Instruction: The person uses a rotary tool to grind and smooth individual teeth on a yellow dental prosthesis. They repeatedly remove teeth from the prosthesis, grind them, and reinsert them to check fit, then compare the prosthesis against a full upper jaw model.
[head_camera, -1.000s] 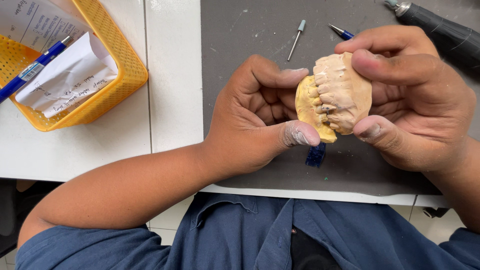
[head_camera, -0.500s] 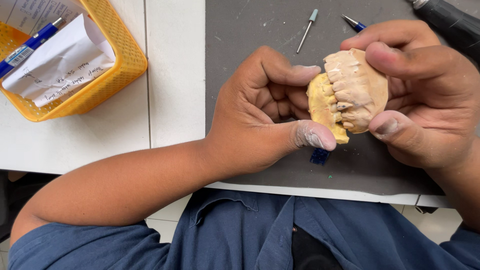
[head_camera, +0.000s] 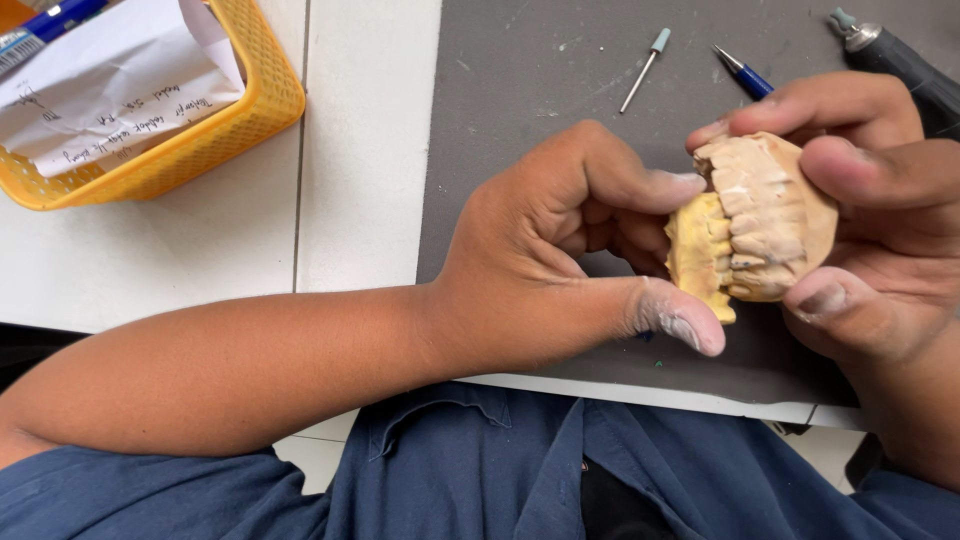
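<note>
Both my hands hold a plaster dental model of two jaw casts pressed together above the grey mat (head_camera: 520, 90). The yellow cast (head_camera: 697, 250) is on the left, the paler beige cast (head_camera: 770, 215) on the right, teeth meeting. My left hand (head_camera: 560, 250) grips the yellow cast, thumb dusted white under its lower edge. My right hand (head_camera: 880, 220) wraps the beige cast with thumb and fingers.
A yellow mesh basket (head_camera: 200, 140) with a handwritten paper slip (head_camera: 110, 100) and a blue pen (head_camera: 45, 25) sits at the upper left on the white table (head_camera: 360, 180). On the mat lie a small grinding bur (head_camera: 645, 65), a blue pen tip (head_camera: 745, 75) and a dark rotary handpiece (head_camera: 895, 65).
The view has shifted, so hands and model sit farther right and lower in frame. Both hands keep their hold on the casts; the model is turned slightly.
</note>
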